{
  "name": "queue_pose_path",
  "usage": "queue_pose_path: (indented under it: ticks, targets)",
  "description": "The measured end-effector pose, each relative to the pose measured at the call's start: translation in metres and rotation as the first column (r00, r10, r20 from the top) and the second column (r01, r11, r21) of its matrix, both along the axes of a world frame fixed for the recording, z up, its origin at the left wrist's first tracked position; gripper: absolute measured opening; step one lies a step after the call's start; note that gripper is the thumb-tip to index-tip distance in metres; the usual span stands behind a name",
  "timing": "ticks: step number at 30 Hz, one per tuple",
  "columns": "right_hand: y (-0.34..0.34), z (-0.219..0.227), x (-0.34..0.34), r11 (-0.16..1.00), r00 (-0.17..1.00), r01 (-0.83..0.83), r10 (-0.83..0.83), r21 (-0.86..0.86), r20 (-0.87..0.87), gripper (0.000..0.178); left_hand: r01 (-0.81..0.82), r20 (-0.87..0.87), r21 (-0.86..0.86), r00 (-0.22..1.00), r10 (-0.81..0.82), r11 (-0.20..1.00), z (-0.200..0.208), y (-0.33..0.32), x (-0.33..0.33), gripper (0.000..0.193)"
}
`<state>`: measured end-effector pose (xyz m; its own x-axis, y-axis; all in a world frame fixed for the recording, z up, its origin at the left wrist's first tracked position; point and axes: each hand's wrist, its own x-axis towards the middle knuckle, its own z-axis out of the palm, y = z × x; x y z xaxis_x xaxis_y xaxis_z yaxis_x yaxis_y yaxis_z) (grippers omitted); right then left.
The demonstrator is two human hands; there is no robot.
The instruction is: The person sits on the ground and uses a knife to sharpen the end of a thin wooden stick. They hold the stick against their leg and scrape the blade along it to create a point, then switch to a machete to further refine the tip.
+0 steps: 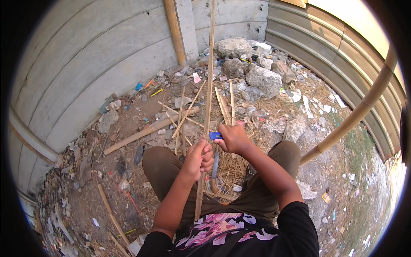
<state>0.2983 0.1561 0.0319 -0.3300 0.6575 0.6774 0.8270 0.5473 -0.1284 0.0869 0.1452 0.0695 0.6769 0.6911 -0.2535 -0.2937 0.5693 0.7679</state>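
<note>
A long, narrow bamboo strip [209,94] stands nearly upright in front of me, its lower end [198,210] by my lap. My left hand [198,159] is closed around the strip, with the thumb up along it. My right hand [234,139] grips a blue utility knife [215,135], held against or right beside the strip just above my left hand; its blade cannot be made out. Between my knees, below the hands, lies a curved metal blade [215,166] with a wooden handle [214,186].
Pale shavings [231,171] cover the ground between my legs. Several cut bamboo strips [184,112] and a thicker bamboo pole [150,129] lie ahead. Rocks [263,80] and litter are heaped in the corner by a concrete wall [107,47]. A bamboo pole [342,132] slants at the right.
</note>
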Motion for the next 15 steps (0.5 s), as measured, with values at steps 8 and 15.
queue_pose_path:
  ticks: [8,15]
  targets:
    - [0.002,0.005,0.002,1.000,1.000,0.017,-0.017,0.022,0.007,0.045,-0.006,0.019,0.005,1.000,0.006,1.000,0.002,-0.003,0.002,0.043]
    - [0.040,0.035,0.090,0.750,0.672,0.541,-0.657,-0.380,-0.342,0.054,0.324,-0.043,-0.041,0.945,-0.325,0.945,-0.020,-0.060,0.038,0.044]
